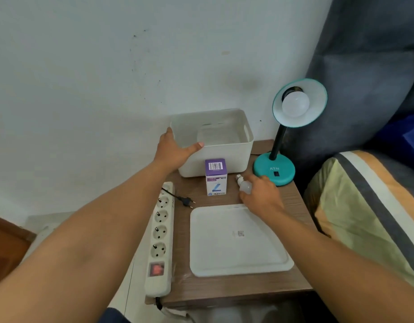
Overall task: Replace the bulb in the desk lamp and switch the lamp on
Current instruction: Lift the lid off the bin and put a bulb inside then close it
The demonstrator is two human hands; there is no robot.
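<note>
a pale, off-white wall (108, 66) filled the upper part of the view, marked with small dark specks and a faint grey smudge. a small wooden side table (236, 290) with a brown grain stood against it, and to its right a dark grey-blue upholstered piece (369, 66) rose up beside bedding (364, 206) striped in pale green, grey, white and orange. low at the left, a strip of reddish-brown wood (7, 248) showed beside a pale floor (49, 224), all under soft, even light.
</note>
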